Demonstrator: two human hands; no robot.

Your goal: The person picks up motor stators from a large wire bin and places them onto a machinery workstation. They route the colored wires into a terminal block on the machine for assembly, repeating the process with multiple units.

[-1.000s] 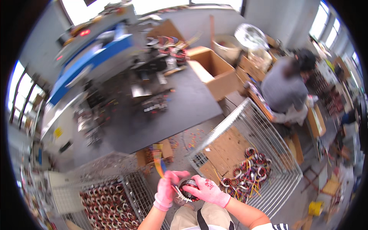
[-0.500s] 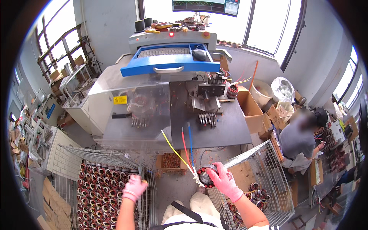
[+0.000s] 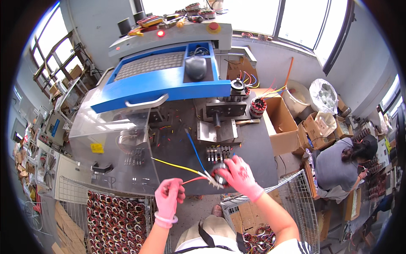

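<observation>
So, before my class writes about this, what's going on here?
A person's right hand holds a wound ring at a dark worktable. The left hand pinches its red lead; the yellow lead and blue lead stick out free. Similar rings lie in rows at lower left, and a co-worker is over to the right.

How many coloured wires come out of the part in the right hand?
3: yellow wire, toward the left; blue wire, upward; red wire, toward the left hand. More may be hidden.
</observation>
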